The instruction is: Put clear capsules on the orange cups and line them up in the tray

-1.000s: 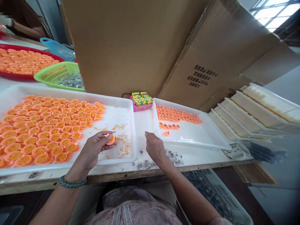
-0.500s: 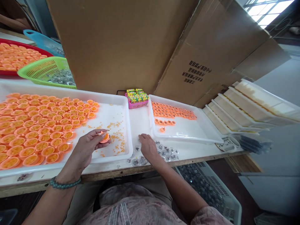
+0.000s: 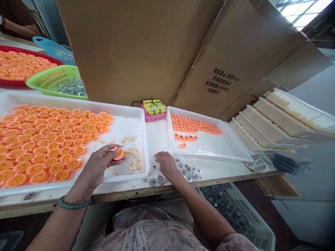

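Note:
My left hand (image 3: 98, 164) pinches a small orange cup (image 3: 119, 153) with yellow-orange bits inside, held over the right part of a white tray (image 3: 146, 139). Many similar filled orange cups (image 3: 49, 153) stand in rows on that tray, and loose yellow-orange bits (image 3: 133, 153) lie scattered near its right end. My right hand (image 3: 166, 166) rests low over the table strip between the trays, fingers bent together; whatever is under the fingertips is hidden. Around it lie several small clear domes (image 3: 190, 171) with dark marks.
A second white tray (image 3: 209, 146) holds orange pieces with dark marks (image 3: 193, 123). Between the trays stands a pink basket (image 3: 155, 118) of yellow-green packets. Cardboard (image 3: 141, 52) walls the back. Stacked trays (image 3: 277, 118) lean right; a crate (image 3: 261, 223) stands below. Baskets (image 3: 47, 83) sit left.
The whole view has shifted slightly, so everything sits a little further right. Both hands keep nearly the same pose, the left one still with the orange cup.

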Tool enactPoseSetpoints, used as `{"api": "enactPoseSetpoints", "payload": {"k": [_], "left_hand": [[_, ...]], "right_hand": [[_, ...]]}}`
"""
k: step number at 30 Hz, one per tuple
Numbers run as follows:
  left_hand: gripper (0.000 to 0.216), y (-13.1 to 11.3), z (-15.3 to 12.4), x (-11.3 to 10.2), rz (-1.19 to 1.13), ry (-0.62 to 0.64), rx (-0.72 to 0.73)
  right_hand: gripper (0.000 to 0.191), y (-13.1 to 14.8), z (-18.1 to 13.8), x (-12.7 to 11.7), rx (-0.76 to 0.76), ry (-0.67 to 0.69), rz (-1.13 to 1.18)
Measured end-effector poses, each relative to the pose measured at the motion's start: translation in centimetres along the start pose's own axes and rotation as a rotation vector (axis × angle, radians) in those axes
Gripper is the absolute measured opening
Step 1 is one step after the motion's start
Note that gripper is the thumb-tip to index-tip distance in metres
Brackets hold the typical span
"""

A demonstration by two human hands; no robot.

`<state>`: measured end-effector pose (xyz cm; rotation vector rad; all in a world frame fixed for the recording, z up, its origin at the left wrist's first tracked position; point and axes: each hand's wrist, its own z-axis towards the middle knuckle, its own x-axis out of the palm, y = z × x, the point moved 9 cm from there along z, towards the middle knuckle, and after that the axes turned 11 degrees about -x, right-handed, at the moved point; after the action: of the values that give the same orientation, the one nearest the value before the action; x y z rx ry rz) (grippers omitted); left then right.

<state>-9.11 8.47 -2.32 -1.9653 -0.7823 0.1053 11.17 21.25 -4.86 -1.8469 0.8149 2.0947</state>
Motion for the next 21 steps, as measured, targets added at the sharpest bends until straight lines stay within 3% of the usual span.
{"api": "enactPoseSetpoints", "payload": {"k": [14, 21], "left_hand": [[0.040, -0.2, -0.3, 0.0, 0.000, -0.006, 0.022], [0.040, -0.3, -0.4, 0.4, 0.003, 0.020, 0.020]], "right_hand": [[0.017, -1.7, 0.4, -0.8, 0.114, -0.028, 0.150], [0.009, -0.7, -0.3, -4.0, 0.179, -0.304, 0.756]]}}
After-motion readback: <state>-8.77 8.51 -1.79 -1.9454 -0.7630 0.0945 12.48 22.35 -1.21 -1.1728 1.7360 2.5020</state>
